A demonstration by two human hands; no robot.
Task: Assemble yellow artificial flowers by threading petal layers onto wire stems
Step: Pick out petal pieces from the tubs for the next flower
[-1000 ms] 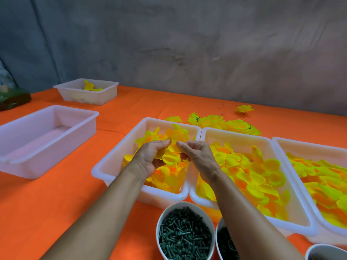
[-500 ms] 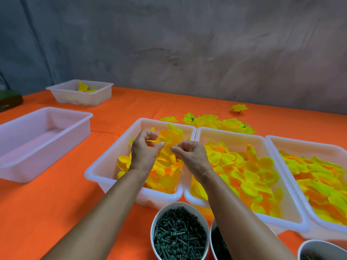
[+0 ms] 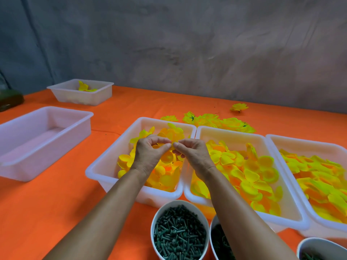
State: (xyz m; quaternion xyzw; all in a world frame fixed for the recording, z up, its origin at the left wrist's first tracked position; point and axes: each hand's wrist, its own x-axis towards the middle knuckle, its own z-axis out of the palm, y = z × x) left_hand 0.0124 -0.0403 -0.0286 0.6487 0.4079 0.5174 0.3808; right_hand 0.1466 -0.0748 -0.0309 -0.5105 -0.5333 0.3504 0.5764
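Note:
My left hand (image 3: 150, 152) and my right hand (image 3: 191, 152) meet over the left petal tray (image 3: 105, 166), fingertips almost touching. Between thumb and fingers they pinch a small yellow petal piece (image 3: 173, 144). The tray below holds several yellow and orange petal layers (image 3: 167, 175). Two more white trays of petals stand to the right, the middle tray (image 3: 234, 134) and the right tray (image 3: 300, 142). A white cup of dark green stem parts (image 3: 178, 235) stands in front, between my forearms. Finished yellow flowers (image 3: 216, 120) lie behind the trays.
An empty white tray (image 3: 37, 139) sits at the left and a smaller tray (image 3: 80, 92) with a yellow piece at the back left. Two more cups stand at the bottom right, one (image 3: 219, 241) beside the stem cup and one (image 3: 321, 248) at the corner. A grey wall closes the back.
Both hands have lifted a little out of the left tray and drawn together, so the fingertips now meet on the petal piece.

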